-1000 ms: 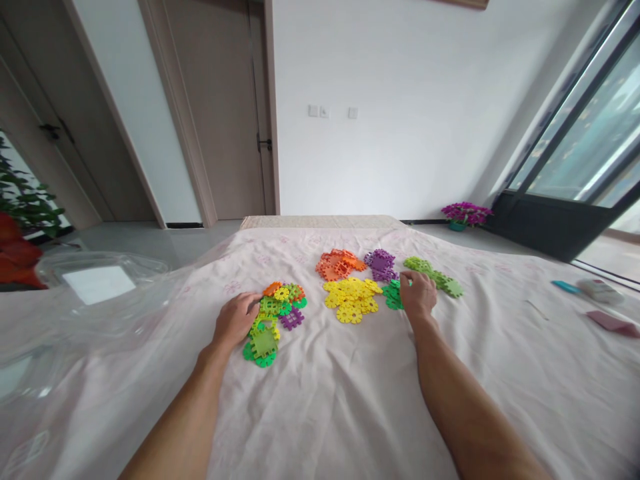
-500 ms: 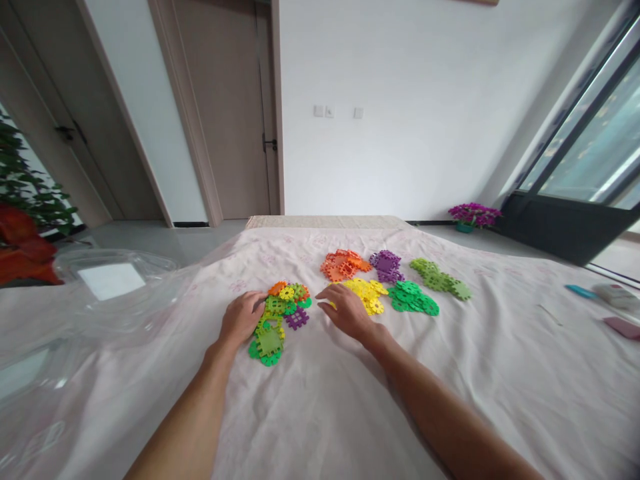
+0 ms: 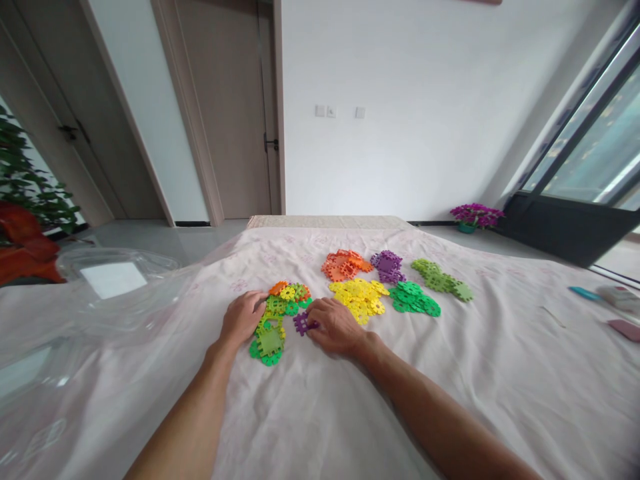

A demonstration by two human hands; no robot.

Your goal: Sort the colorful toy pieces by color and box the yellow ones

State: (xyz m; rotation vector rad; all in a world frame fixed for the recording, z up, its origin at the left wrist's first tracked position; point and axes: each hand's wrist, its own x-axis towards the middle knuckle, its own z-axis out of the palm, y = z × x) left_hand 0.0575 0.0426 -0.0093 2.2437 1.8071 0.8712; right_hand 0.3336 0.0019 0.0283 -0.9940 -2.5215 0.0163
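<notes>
My right hand [image 3: 336, 327] is closed on a purple square building piece [image 3: 301, 323] with a grid pattern, just right of a mixed pile. Its fingertips cover the piece's right part. At the pile's left edge rests my left hand [image 3: 243, 318], fingers and thumb apart, touching the pieces and holding none that I can see. The mixed pile has light green square pieces [image 3: 270, 340], green round pieces [image 3: 270, 360], orange pieces [image 3: 278, 288] and a yellow flower-shaped piece [image 3: 287, 293]. Yellow flower-shaped pieces [image 3: 360, 297] are heaped just beyond my right hand.
Sorted heaps of orange pieces [image 3: 345, 265], purple pieces [image 3: 388, 265], green round pieces [image 3: 415, 299] and light green pieces [image 3: 443, 278] lie farther back. Clear plastic containers [image 3: 145, 280] stand left on the pale cloth [image 3: 310, 413]. A pink object [image 3: 625, 329] lies far right.
My right hand has moved left and toward me, from beside the yellow heap to the purple square piece, and closed on it. The piece has shifted slightly right. My left hand stays put.
</notes>
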